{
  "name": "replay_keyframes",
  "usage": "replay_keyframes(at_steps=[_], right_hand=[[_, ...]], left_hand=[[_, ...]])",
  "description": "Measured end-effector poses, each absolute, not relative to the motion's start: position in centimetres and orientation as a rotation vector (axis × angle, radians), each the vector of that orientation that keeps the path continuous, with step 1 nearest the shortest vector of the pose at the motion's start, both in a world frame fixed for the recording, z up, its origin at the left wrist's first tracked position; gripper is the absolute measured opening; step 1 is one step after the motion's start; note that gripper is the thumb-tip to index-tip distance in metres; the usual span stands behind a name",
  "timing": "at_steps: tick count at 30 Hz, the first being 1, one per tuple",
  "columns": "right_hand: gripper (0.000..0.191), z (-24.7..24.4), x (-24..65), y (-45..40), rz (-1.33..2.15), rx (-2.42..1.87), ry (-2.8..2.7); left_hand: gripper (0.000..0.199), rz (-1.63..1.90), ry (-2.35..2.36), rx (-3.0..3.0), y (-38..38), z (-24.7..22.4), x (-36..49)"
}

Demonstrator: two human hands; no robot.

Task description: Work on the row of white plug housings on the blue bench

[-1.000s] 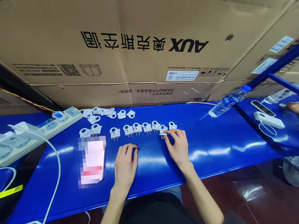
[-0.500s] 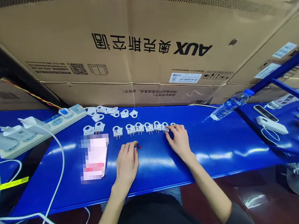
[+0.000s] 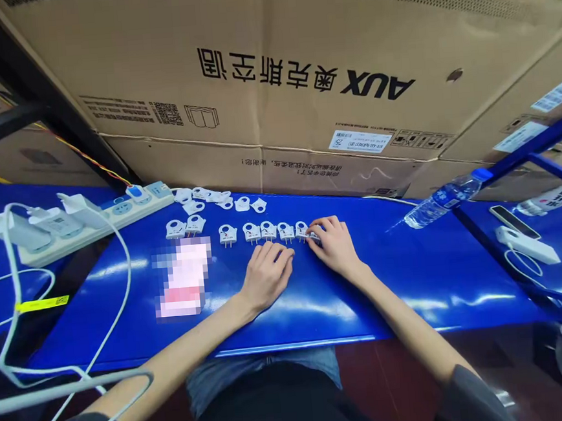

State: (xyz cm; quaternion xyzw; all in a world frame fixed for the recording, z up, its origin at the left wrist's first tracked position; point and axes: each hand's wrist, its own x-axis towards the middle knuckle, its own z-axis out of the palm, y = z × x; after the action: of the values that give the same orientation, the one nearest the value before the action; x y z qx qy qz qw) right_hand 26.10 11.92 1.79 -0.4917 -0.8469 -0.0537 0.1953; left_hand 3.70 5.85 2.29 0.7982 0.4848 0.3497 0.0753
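Note:
A row of small white two-pin plug pieces, each with a round opening, lies across the blue table. My right hand is at the row's right end, its curled fingertips closed on a white plug that they partly hide. Just in front of the row rests my left hand, fingers bent and drawn together; whatever they hold is hidden. More white pieces are scattered behind the row, and a pair of plugs stands at its left.
A blurred-out pink-screened phone lies left on the table. Beyond it are a power strip with chargers and loose white cables. A water bottle lies at the right by a blue frame bar. Large cardboard boxes stand behind.
My left hand has moved right, close to the row and my right hand. The small red and dark thing at its fingertips no longer shows. The view has shifted slightly.

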Motion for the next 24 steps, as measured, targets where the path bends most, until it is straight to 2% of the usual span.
replay_keyframes(at_steps=[9,24], right_hand=[[0.008,1.1,24.4,10.5,-0.103,-1.139,-2.143],[0.011,-0.7,23.6,9.2,-0.244,-0.802,-2.243]], left_hand=[[0.011,1.276,1.656,2.016,6.8,0.3,2.9],[0.006,1.192,1.496,2.063,6.8,0.4,3.4]])
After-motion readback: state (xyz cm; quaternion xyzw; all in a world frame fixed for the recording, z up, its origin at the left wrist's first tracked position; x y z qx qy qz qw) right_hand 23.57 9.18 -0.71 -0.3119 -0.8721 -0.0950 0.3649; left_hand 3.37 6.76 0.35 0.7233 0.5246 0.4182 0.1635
